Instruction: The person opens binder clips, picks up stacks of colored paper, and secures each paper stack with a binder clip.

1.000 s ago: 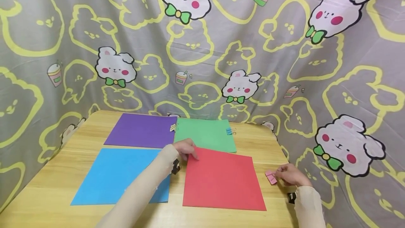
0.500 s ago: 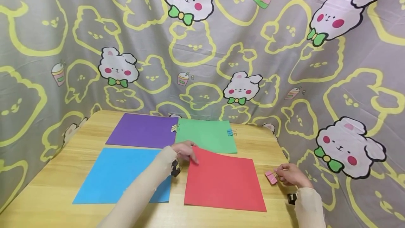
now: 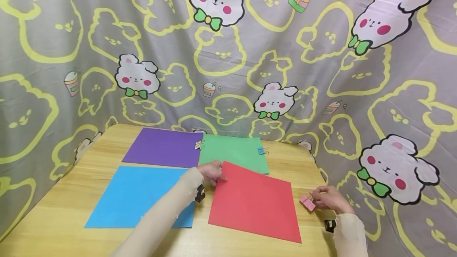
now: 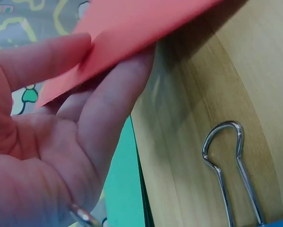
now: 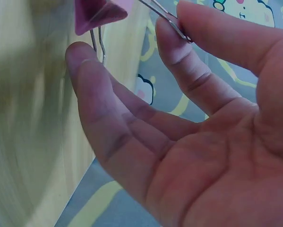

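Observation:
My left hand [image 3: 212, 171] pinches the upper left corner of the red paper [image 3: 255, 201] in the head view. The left wrist view shows the thumb on top and the fingers underneath, with that corner raised off the wooden table. At the right, my right hand [image 3: 328, 198] holds a pink binder clip [image 3: 308, 203]. Thumb and index finger pinch one wire handle of the clip in the right wrist view, while another finger is close to the other handle. The clip's body [image 5: 101, 12] is partly cut off by the frame's top.
Blue paper [image 3: 143, 197] lies left of the red one, partly behind my left forearm. Purple paper [image 3: 164, 148] and green paper [image 3: 228, 150] lie behind, with a yellow binder clip [image 3: 198, 144] between them and a blue binder clip [image 3: 262, 150] at the green right edge. A wire handle [image 4: 221, 161] shows up close.
The red paper's upper left corner has risen and the paper has turned slightly clockwise. My right hand keeps its hold on the pink binder clip, which has tilted a little. The head view has shifted slightly.

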The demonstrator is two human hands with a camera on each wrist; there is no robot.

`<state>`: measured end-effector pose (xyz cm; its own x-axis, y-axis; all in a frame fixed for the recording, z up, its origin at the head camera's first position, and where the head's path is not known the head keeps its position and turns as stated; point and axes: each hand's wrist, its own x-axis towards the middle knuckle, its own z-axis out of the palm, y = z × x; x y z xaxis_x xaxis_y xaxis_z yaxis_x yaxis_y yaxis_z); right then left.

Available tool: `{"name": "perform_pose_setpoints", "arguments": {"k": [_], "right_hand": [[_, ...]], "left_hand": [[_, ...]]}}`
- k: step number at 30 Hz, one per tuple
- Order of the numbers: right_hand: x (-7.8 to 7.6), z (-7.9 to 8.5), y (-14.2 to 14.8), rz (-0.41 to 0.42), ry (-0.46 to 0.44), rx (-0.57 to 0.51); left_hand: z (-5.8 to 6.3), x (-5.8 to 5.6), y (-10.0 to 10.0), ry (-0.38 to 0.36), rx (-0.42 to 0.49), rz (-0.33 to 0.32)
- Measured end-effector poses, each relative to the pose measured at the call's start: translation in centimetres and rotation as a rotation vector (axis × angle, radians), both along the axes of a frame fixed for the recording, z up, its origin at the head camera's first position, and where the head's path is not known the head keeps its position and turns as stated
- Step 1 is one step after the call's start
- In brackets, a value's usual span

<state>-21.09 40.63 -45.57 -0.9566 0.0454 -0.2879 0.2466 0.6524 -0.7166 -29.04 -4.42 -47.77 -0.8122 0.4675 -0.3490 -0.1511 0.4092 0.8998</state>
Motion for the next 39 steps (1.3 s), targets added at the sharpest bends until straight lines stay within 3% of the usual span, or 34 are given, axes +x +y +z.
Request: {"name": "perform_pose_setpoints", "arguments": {"k": [8, 16, 22, 32, 39], "right_hand": [[-0.1, -0.2, 0.4, -0.007, 0.003, -0.117], [-0.4, -0.2, 0.2, -0.011, 0.006, -0.039], [-0.3, 0.1, 0.0, -0.022, -0.001, -0.060], [-0.5, 0.5, -0.1, 0.001, -0.021, -0.164], [-0.8, 0.4, -0.2, -0.014, -0.003, -0.115]], "left_hand": [[0.4, 0.7, 0.4, -0.072, 0.077, 0.013], [0.3, 0.8, -0.3, -0.004, 0.020, 0.004], [0.5, 0.9, -0.7, -0.018, 0.020, -0.009], [1.0, 0.9, -0.7, 0.000, 0.085, -0.017], [0.1, 0.2, -1.4, -0.007, 0.177, 0.021]]}}
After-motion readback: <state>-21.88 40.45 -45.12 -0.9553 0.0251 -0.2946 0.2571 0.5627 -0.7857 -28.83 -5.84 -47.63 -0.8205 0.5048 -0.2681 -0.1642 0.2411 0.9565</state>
